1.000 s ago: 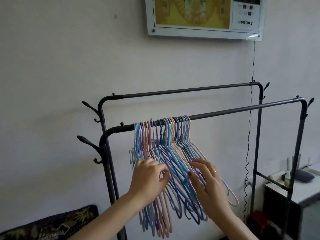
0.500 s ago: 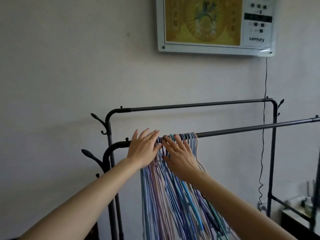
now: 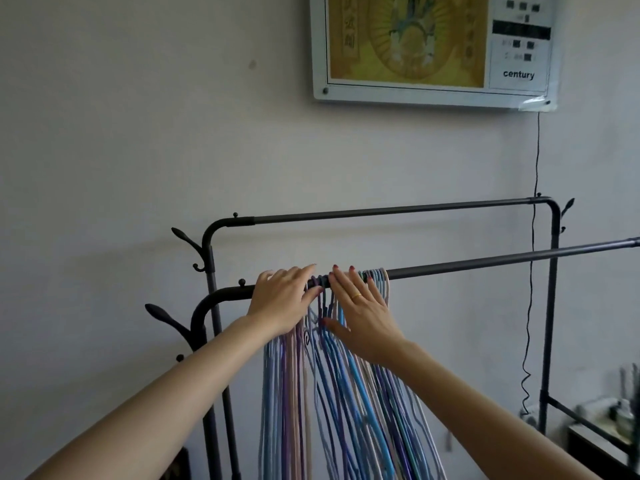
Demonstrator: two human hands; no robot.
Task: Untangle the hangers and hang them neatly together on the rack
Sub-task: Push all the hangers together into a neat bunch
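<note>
On the front rail (image 3: 485, 263) of the dark double garment rack (image 3: 207, 299), your left hand (image 3: 282, 301) lay w/ fingers stretched flat over the bar, gripping nothing. Just right of it, the bunched hangers (image 3: 343, 386) (blue, purple, pink) hung by their hooks, bodies trailing down. Your right hand (image 3: 363, 317), ring on, was spread open vs. the hooks, thumb among the wires. Further right, a framed wall calendar (image 3: 433, 50) & its cord (image 3: 535, 237).

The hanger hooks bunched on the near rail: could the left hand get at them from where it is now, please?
Probably yes. The left hand already lies open on the near rail right beside the hanger hooks, and only the right hand covers part of the bunch.
</note>
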